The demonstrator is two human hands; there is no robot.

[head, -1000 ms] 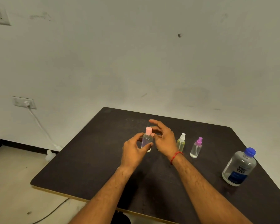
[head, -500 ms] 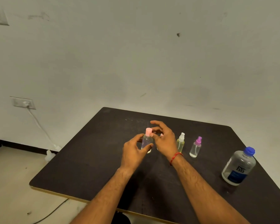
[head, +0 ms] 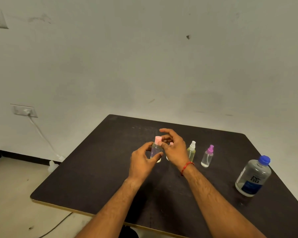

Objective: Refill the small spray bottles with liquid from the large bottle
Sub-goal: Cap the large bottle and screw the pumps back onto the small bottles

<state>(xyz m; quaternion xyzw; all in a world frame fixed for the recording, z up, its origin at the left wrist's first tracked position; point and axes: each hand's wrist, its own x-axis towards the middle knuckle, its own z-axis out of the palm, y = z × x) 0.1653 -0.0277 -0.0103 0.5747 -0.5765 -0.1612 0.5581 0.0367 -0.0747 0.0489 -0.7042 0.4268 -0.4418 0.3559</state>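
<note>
Spray bottles and the large bottle all stood upright on dark table (head: 93, 177), which sat by a plain wall. Large bottle (head: 253, 177) was clear with a blue cap and dark label, cap on, at the table's right side, well apart from both hands.

Left hand (head: 141, 162) was near the table's middle, thumb and fingers curled round the body of pink-capped spray bottle (head: 156, 150), gripping it. Right hand (head: 175, 148) was just beside it, thumb tip touching the bottle right below the pink cap, other fingers bent and spread behind and above the cap. Cannot tell whether they pinched the cap or only hovered.

White-capped spray bottle (head: 191, 150), yellowish, stood just right of the right hand. Purple-capped spray bottle (head: 207, 156), clear, stood beside that one, not touching it. Another small bottle (head: 171, 143) was mostly hidden behind the right hand, only a pink bit showing. Red thread (head: 187, 166) was on the right wrist.
</note>
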